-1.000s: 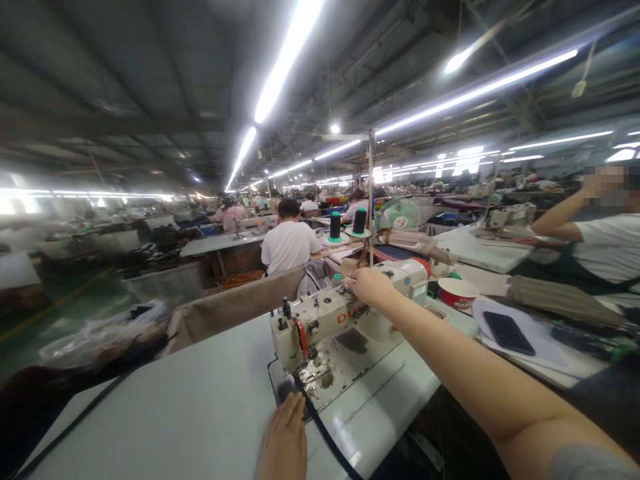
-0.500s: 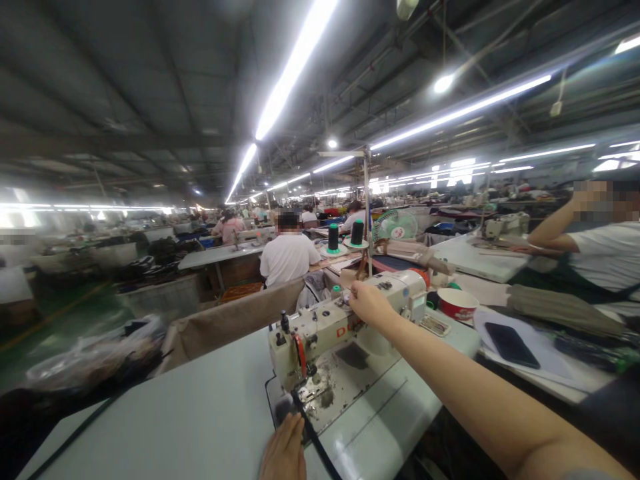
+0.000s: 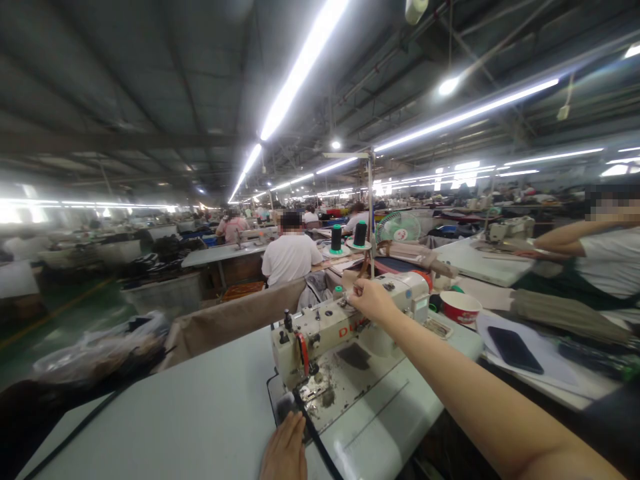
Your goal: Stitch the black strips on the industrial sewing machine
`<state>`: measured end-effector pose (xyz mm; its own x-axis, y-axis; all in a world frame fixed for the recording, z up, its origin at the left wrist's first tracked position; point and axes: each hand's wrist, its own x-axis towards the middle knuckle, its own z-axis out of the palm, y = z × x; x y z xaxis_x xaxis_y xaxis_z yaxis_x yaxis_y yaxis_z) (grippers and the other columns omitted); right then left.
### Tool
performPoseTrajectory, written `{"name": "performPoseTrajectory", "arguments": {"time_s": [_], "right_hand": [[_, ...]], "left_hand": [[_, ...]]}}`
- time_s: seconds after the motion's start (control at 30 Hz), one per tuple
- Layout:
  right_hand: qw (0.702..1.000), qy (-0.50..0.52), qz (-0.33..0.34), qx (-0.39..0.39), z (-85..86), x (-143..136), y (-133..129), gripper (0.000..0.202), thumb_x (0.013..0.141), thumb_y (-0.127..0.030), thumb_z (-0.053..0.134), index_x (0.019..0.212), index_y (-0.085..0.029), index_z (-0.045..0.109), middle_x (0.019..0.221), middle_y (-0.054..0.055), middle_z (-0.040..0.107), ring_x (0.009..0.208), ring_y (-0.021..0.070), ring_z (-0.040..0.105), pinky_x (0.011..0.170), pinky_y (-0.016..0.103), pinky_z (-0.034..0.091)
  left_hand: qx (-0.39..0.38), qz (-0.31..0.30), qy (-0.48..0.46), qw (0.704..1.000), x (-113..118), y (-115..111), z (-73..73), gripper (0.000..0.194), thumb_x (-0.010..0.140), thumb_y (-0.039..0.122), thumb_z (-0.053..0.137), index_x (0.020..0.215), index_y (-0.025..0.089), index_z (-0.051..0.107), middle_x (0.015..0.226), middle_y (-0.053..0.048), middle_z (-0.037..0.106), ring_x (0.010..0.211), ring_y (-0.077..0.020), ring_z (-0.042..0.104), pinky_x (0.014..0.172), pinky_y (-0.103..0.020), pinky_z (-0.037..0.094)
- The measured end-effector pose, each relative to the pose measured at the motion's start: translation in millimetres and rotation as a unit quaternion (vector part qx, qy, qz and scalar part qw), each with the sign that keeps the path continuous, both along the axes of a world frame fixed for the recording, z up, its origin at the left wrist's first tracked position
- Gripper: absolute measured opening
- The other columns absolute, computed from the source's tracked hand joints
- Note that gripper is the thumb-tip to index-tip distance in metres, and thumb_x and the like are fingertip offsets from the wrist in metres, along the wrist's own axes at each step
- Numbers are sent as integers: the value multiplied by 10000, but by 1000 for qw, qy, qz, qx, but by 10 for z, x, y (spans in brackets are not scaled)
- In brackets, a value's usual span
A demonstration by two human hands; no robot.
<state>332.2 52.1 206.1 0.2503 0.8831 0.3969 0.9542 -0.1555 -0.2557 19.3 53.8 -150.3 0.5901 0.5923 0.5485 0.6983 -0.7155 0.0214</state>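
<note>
A white sewing machine (image 3: 345,327) with red lettering stands on its pale table in front of me. My right hand (image 3: 371,301) reaches over the machine's arm, fingers curled together at its top. Whatever they pinch is hidden. Just left of those fingers is a small green-topped spool (image 3: 338,292). My left hand (image 3: 285,447) lies flat with fingers stretched out, on the table beside the needle area. Its fingertips are close to a black strip (image 3: 315,433) that runs from the needle area toward me; whether they touch it I cannot tell.
Two black thread cones (image 3: 337,239) stand behind the machine by a pole. To the right are a red-and-white bowl (image 3: 460,307) and a phone (image 3: 515,349) on paper. A brown cloth-lined bin (image 3: 235,307) borders the table's far side. Co-workers sit ahead and at right.
The view has shifted slightly, so everything sits a little further right. My right hand stays at the machine's top with a small change in finger pose. My left hand remains in place.
</note>
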Motion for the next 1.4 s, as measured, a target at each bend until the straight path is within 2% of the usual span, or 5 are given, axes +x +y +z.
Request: {"name": "performPoseTrajectory", "arguments": {"time_s": [0.23,0.43,0.67,0.97,1.4], "right_hand": [[999,-2,-45,-2,32,154,36,269,926,-219,542,1076,-172,760,1041,153,785,975,268,722,770,304,454],[1000,2,3,7,7,38,142,250,956,-366,582,1056,-270,790,1066,72,796,1008,239,716,800,285,459],[1000,13,14,-7,-104,-22,19,186,882,-290,620,957,-216,773,917,78,787,878,233,715,722,280,444],[999,32,-11,15,-68,34,170,239,910,-242,565,1009,-204,779,1022,124,784,942,255,707,754,304,435],[990,126,3,63,-252,107,81,76,825,-212,600,813,-188,671,735,24,673,674,163,547,598,259,305]], "left_hand": [[0,8,-12,1000,7,-46,26,517,879,138,529,1366,210,688,1421,-65,662,1271,-259,666,998,-343,612],[-24,16,-22,999,2,-75,69,506,891,150,516,1365,195,687,1420,-81,664,1281,-259,659,1012,-353,600],[-62,48,9,997,43,-186,207,495,940,164,457,1383,199,675,1446,-79,641,1317,-259,632,1062,-378,581],[-61,87,-51,993,181,-429,423,497,939,148,390,1323,138,705,1405,-121,672,1314,-286,632,1098,-483,557],[-105,84,-93,987,199,-547,669,469,942,164,419,1313,153,705,1399,-128,676,1318,-280,627,1145,-500,508]]}}
